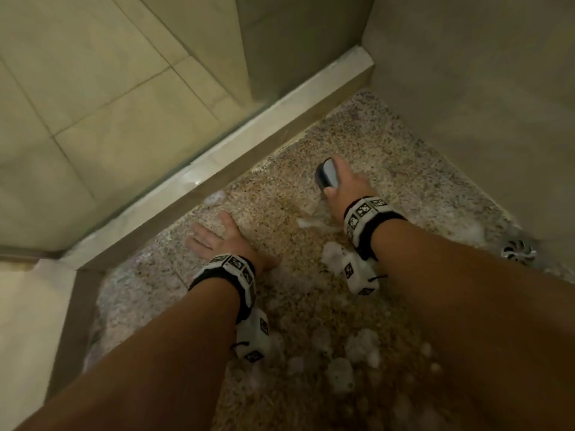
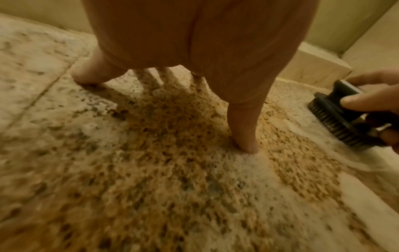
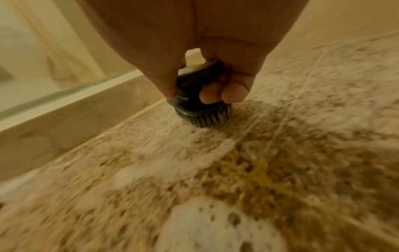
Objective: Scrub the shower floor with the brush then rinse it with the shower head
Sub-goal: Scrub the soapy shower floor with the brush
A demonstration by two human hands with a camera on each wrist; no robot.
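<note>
My right hand (image 1: pixel 343 188) grips a dark scrub brush (image 1: pixel 326 175) by its handle, bristles down on the speckled pebble shower floor (image 1: pixel 280 213). The same brush (image 3: pixel 200 105) shows under my curled fingers (image 3: pixel 234 93) in the right wrist view, and the brush (image 2: pixel 343 117) sits at the right edge of the left wrist view. My left hand (image 1: pixel 217 237) lies flat on the wet floor, fingers spread, to the left of the brush. Its fingertips (image 2: pixel 246 145) press on the floor (image 2: pixel 151 170). White foam (image 1: pixel 339 371) lies in patches on the floor. No shower head is in view.
A pale stone curb (image 1: pixel 217 160) with a glass panel runs diagonally left of the floor, with tiled bathroom floor (image 1: pixel 93 104) beyond. A plain wall (image 1: pixel 482 88) closes the right side. A metal drain (image 1: pixel 519 251) sits at the right near my right forearm.
</note>
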